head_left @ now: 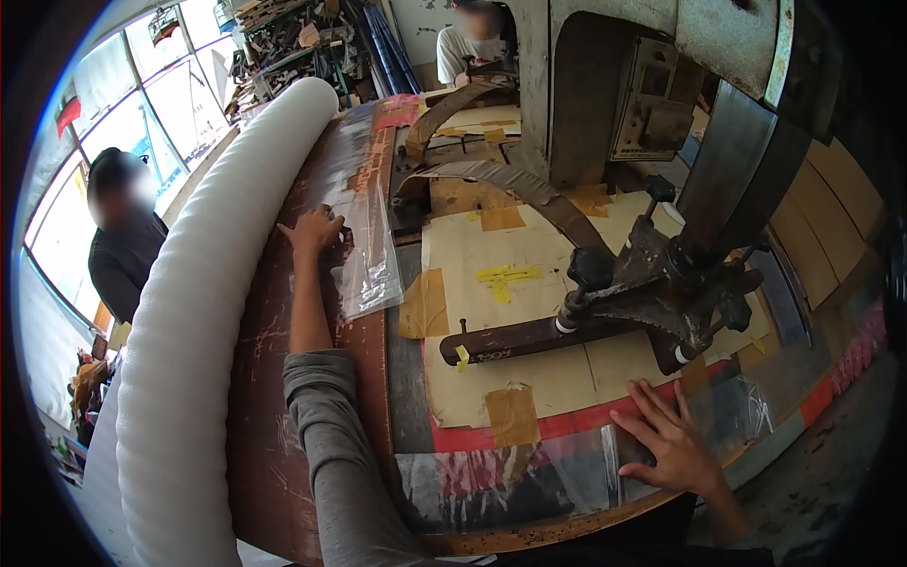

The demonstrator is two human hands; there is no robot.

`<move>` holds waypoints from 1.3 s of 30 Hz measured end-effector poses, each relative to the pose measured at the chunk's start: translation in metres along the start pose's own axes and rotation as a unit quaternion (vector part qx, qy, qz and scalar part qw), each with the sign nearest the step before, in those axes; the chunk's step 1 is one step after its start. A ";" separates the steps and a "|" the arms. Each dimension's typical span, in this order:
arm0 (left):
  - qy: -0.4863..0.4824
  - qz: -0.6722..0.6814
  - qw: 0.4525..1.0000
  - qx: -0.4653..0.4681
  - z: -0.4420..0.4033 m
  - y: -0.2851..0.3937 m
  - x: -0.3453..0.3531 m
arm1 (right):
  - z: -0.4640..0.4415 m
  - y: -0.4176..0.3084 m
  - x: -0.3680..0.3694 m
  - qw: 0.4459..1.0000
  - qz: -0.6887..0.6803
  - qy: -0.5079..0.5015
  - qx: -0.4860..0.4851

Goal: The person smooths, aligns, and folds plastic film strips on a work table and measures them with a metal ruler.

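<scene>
My left hand (315, 230) is on the reddish-brown board (269, 416), thumb stretched out to the side and fingers slightly bent. Just right of it lies a clear plastic sheet (370, 279), spread along the board's edge; I cannot tell whether the fingertips touch it. My right hand (669, 442) rests palm down with spread fingers by the front edge of the press table, over a clear plastic covering (567, 468). Beyond its fingertips is a dark metal press bar (529, 342) above a taped cream cardboard sheet (472, 269). Neither hand visibly holds anything.
A long white foam roll (179, 321) runs along the left. The press's ram (732, 175) and black knobs (591, 268) stand over the cardboard. One person (123, 236) is at the left, another (463, 52) at the back. Curved straps (520, 180) arch behind; cluttered shelves (283, 57) stand beyond.
</scene>
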State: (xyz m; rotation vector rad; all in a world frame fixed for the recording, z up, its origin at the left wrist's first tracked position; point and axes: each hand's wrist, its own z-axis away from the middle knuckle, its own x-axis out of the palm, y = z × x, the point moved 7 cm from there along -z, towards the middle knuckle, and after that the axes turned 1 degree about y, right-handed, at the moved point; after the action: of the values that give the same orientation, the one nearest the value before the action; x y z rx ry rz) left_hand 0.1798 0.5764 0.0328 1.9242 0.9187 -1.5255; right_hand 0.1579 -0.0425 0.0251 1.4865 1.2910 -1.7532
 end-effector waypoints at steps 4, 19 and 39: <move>-0.053 0.010 0.999 -0.001 -0.034 -0.011 0.004 | -0.001 0.000 0.000 1.000 0.004 0.012 0.006; 0.118 0.154 0.962 0.193 0.375 0.028 -0.228 | 0.010 -0.012 -0.005 0.990 0.010 0.135 -0.044; 0.164 0.571 0.777 -0.211 0.590 -0.114 -0.016 | 0.023 -0.016 0.022 0.971 0.072 0.223 0.047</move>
State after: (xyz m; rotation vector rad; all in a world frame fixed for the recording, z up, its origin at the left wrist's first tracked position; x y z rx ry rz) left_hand -0.2778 0.2064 -0.0883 1.8029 0.0433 -0.2362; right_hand 0.1282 -0.0516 0.0090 2.0583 1.2783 -1.4532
